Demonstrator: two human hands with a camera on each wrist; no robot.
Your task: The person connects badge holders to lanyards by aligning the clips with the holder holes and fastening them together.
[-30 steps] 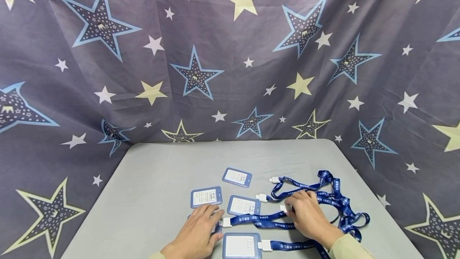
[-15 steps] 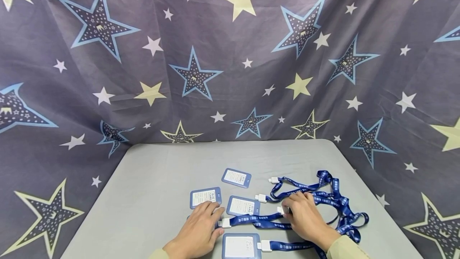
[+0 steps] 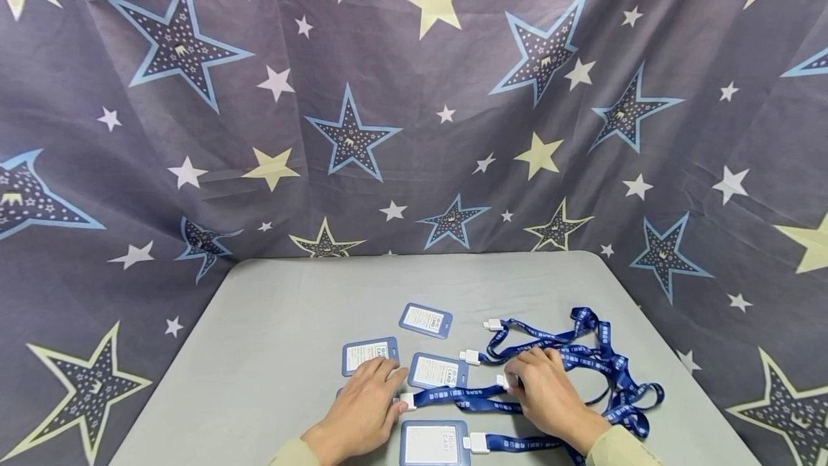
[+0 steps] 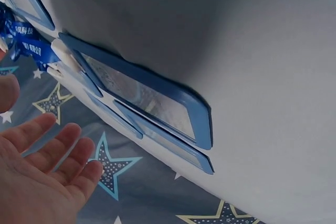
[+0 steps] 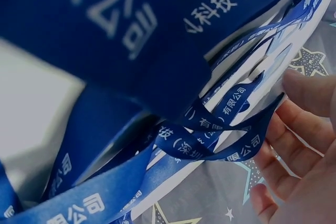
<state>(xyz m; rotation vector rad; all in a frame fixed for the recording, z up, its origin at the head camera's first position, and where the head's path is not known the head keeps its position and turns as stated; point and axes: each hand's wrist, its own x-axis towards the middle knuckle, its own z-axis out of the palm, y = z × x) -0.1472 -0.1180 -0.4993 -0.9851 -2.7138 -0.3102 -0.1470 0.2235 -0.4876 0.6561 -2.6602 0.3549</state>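
Note:
My left hand (image 3: 361, 410) hovers palm down, fingers loosely extended, over a blue ID card holder (image 4: 142, 95). That holder is mostly hidden by the hand in the head view; a lanyard's white clip (image 3: 407, 401) is at its end. The left wrist view shows the fingers (image 4: 68, 150) apart from the holder, with nothing in them. My right hand (image 3: 545, 388) pinches a blue lanyard (image 5: 262, 129) between thumb and forefinger, just behind its white clip (image 3: 502, 382). To the right hand's left lies another card holder (image 3: 438, 370).
Two loose card holders (image 3: 425, 320) (image 3: 370, 356) lie farther back. At the front, a holder (image 3: 435, 444) sits joined to a lanyard clip (image 3: 477, 443). Tangled blue lanyards (image 3: 624, 380) cover the right side of the grey table (image 3: 291, 308). Behind hangs a star-patterned curtain (image 3: 388, 56).
My left hand has shifted slightly right and now hides more of the holder beneath it. My right hand has moved a little left, bringing the pinched lanyard clip along.

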